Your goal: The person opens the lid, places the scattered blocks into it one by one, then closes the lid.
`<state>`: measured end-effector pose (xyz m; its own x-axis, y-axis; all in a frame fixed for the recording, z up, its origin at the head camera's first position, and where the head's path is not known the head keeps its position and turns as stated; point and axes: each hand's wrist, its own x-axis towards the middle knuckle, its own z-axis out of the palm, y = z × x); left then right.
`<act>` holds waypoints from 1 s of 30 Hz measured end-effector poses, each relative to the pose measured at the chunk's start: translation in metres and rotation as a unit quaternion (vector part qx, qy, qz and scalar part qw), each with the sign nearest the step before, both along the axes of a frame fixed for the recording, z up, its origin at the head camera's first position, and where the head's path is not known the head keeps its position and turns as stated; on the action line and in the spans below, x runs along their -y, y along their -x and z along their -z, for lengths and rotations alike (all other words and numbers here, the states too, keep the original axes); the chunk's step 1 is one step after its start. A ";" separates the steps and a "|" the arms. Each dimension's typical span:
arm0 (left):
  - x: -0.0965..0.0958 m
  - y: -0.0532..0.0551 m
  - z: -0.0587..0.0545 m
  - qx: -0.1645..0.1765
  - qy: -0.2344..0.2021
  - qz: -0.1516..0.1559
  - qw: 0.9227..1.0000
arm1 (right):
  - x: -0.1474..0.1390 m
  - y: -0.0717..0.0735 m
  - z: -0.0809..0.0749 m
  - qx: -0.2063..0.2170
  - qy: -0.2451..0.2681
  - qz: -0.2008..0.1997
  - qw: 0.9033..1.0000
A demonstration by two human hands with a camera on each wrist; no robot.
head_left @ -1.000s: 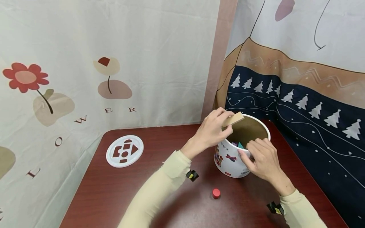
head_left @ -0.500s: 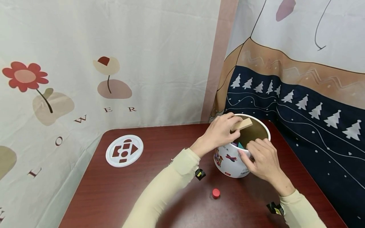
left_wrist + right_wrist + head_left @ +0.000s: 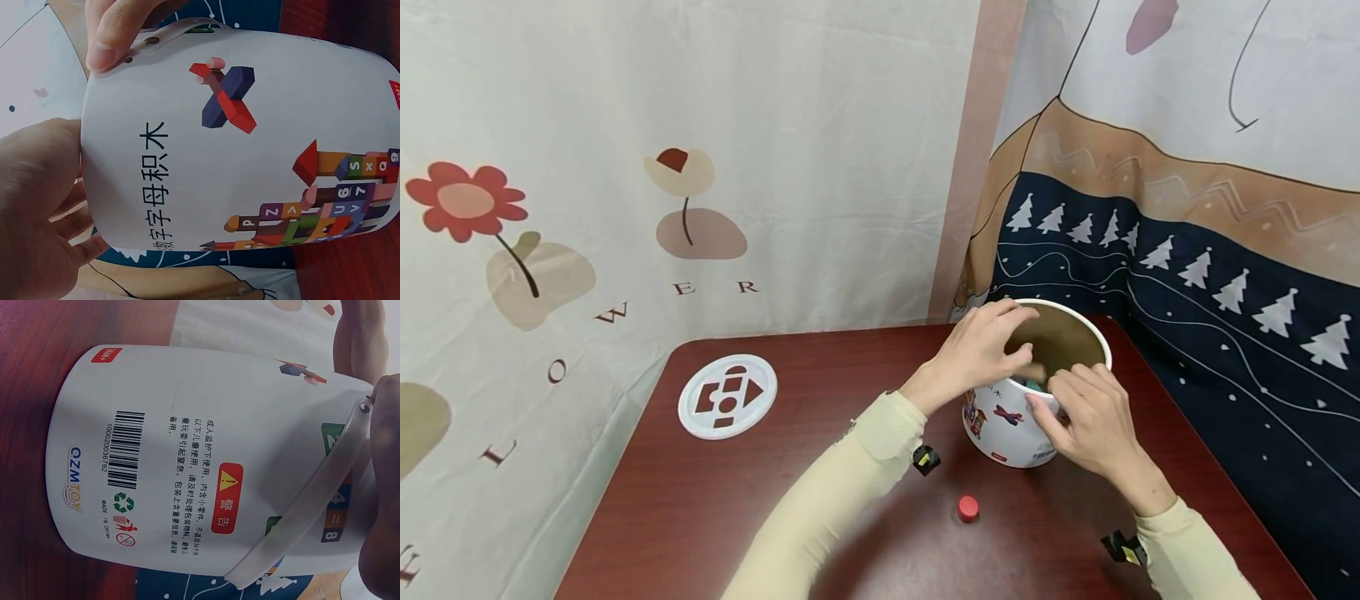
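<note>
A white toy-block bucket (image 3: 1011, 433) with printed pictures stands upright on the table. My left hand (image 3: 973, 346) is over its near-left rim, thumb and fingers parted. Just below those fingers, inside the bucket, a tan block (image 3: 1036, 372) shows as a blur, apart from the hand. My right hand (image 3: 1093, 425) grips the front-right rim, thumb outside and fingers over the edge. In the left wrist view, the left hand (image 3: 37, 200) is beside the bucket's mouth. The right wrist view shows the white strap handle (image 3: 300, 509) hanging along the bucket's side. A teal piece (image 3: 1033, 385) shows inside.
A small red cylinder (image 3: 967, 508) stands on the table in front of the bucket. Farther left lies a white oval board (image 3: 747, 421) with shaped cutouts. Printed curtains (image 3: 835, 167) hang close behind the table and along its right side.
My left hand has moved right over the bucket and let go of the tan block, which has dropped below the fingers into the bucket. The right hand has stayed on the rim.
</note>
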<state>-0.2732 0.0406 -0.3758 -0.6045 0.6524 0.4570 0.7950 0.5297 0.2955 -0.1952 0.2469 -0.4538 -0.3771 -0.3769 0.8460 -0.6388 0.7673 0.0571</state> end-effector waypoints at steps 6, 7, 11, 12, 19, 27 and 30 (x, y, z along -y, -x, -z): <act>0.004 -0.003 0.002 0.015 -0.003 -0.001 1.000 | 0.000 -0.001 0.000 0.004 0.001 0.001 1.000; 0.005 -0.004 0.002 0.016 -0.002 -0.002 1.000 | 0.000 -0.001 0.000 0.004 0.001 0.001 1.000; 0.010 -0.006 0.004 0.023 -0.001 -0.004 1.000 | 0.000 -0.001 -0.001 0.009 0.001 0.003 1.000; 0.011 -0.006 0.005 0.026 -0.002 -0.004 1.000 | 0.000 -0.001 -0.001 0.011 0.001 0.003 1.000; 0.019 -0.012 0.006 0.022 0.025 -0.020 0.999 | 0.001 -0.001 -0.001 0.010 0.001 0.004 1.000; 0.036 -0.023 0.015 -0.008 0.036 -0.040 0.999 | 0.000 0.000 0.000 0.003 0.001 0.004 1.000; 0.044 -0.027 0.020 -0.013 0.027 -0.037 0.999 | 0.001 0.000 0.000 -0.001 0.001 0.003 1.000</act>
